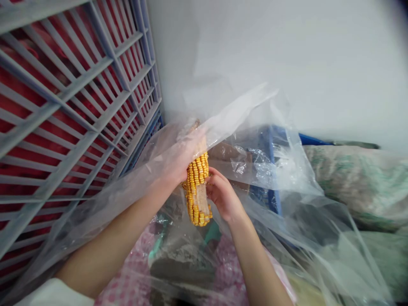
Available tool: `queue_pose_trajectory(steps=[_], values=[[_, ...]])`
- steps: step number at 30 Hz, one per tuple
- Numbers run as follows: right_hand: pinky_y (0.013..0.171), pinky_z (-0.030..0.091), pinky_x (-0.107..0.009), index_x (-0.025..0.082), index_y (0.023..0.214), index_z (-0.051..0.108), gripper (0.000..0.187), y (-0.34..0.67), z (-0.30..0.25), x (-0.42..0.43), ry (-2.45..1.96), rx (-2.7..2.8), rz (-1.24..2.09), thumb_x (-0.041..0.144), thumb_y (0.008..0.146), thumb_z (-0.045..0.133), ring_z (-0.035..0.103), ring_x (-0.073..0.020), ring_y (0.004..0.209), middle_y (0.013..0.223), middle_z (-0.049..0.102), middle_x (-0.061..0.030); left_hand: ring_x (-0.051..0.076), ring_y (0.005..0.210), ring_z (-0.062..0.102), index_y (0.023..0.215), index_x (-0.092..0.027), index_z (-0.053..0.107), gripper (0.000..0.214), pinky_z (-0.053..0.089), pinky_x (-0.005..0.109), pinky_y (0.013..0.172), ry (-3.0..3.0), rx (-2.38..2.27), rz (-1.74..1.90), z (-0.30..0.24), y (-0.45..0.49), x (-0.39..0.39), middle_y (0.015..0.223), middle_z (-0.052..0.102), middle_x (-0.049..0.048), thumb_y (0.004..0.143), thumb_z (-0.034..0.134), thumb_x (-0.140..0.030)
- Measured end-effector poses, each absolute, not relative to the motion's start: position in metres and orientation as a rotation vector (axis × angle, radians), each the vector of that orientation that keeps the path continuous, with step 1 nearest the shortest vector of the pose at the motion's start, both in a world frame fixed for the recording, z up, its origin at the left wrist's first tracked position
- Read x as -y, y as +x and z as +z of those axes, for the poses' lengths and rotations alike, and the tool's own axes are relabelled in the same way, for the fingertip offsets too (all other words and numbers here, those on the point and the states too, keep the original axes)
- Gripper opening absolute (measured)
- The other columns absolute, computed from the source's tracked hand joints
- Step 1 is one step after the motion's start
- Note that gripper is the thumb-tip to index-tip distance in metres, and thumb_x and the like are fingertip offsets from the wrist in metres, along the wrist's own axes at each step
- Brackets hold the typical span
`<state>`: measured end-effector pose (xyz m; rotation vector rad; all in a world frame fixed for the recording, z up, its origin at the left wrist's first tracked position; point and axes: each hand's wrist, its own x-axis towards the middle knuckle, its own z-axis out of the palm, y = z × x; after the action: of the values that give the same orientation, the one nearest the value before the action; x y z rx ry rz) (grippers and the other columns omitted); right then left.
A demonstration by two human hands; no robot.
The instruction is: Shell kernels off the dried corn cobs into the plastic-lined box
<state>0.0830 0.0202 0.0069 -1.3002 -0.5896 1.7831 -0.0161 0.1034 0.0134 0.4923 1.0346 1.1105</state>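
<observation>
Quickly: clear plastic, one corn cob, two hands on it

Biggest first: pale wall behind, slatted crate towering on the left with red stuff inside. The plastic spreads across the middle, draped over arms and cob – maybe there to catch crumbs, my guess. A pale sack lies right; a blue crate shows through the film.

The cob sits mid-view, hanging near upright below the film's fold. I've got the left hand clamped round its upper part, probably to steady it, leaving the lower end free. My right hand has bent fingers against the cob's right side – whether they pinch, I can't tell. Smallest: yellow kernels in rows, with a bare patch beside those fingers.
</observation>
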Motion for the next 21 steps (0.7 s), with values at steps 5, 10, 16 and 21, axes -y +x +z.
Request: queue_pose_trajectory(steps=[5,10,16,21], values=[[0.060,0.039,-0.024,0.023,0.093,0.056,0.032,0.083,0.007,-0.020,-1.299,0.571,1.766,0.025,0.062,0.055,0.052,-0.0113,0.060,0.075,0.061,0.0022,0.010,0.061,0.055,0.073,-0.020,0.058,0.025,0.050,0.020,0.059,0.454,-1.053,1.089,0.013,-0.015,-0.104,0.061,0.051,-0.0038,0.061,0.068,-0.040],[0.057,0.038,-0.022,0.023,0.092,0.056,0.031,0.082,0.007,-0.019,-1.290,0.576,1.747,0.024,0.061,0.055,0.051,-0.0106,0.058,0.070,0.059,0.0031,0.010,0.061,0.055,0.074,-0.019,0.059,0.028,0.050,0.021,0.062,0.465,-1.033,1.096,0.017,-0.015,-0.103,0.063,0.053,-0.0033,0.059,0.069,-0.041],[0.056,0.039,-0.020,0.023,0.089,0.057,0.030,0.082,0.007,-0.018,-1.273,0.577,1.698,0.020,0.059,0.056,0.050,-0.0092,0.059,0.070,0.058,0.0042,0.011,0.051,0.051,0.068,-0.019,0.054,0.033,0.047,0.023,0.050,0.418,-1.064,1.038,0.026,-0.018,-0.104,0.058,0.052,-0.0022,0.056,0.069,-0.046],[0.060,0.041,-0.024,0.021,0.099,0.058,0.041,0.088,0.015,-0.019,-1.216,0.513,1.804,0.021,0.058,0.056,0.055,-0.0130,0.065,0.083,0.064,-0.0004,0.012,0.050,0.052,0.068,-0.019,0.053,0.035,0.049,0.026,0.051,0.392,-1.078,1.053,0.029,-0.021,-0.108,0.058,0.053,-0.0018,0.056,0.068,-0.048]])
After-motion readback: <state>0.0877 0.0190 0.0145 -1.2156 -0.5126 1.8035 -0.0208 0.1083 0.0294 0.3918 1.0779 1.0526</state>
